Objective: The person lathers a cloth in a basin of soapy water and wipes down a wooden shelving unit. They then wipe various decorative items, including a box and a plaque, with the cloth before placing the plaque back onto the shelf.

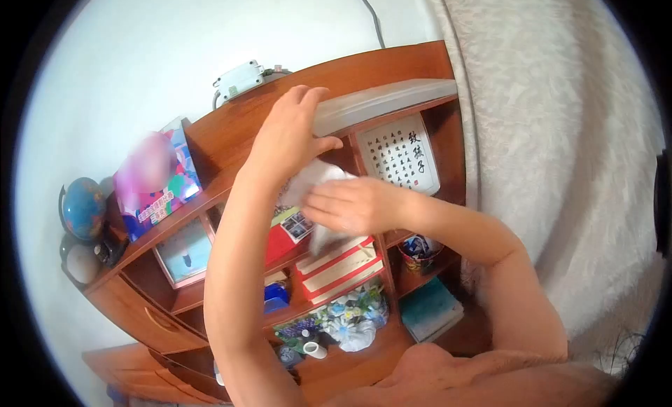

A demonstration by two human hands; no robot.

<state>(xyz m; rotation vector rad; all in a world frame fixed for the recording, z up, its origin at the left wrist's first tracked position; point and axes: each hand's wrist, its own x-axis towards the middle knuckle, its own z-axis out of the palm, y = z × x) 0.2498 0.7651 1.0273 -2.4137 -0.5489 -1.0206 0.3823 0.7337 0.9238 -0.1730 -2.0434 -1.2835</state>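
Observation:
My left hand (294, 130) is raised before the upper shelf, fingers and thumb apart in a curve. Its palm is at the left end of a long pale translucent flat thing (392, 101) on the shelf; whether they touch I cannot tell. Lower down, my right hand (353, 205) presses its fingers together over a whitish cloth (318, 176), which hangs in loose folds below them. Behind the cloth are a red printed item with small photos (280, 242) and a stack of red and cream books (339, 268).
A framed sheet of calligraphy (399, 155) stands at right, above a patterned cup (420, 253) and a teal book (432, 310). At left are a colourful board (157, 179), a globe (84, 209) and a framed picture (185, 254). Blue-white flowers (350, 319) sit below. A pale curtain (546, 162) hangs at right.

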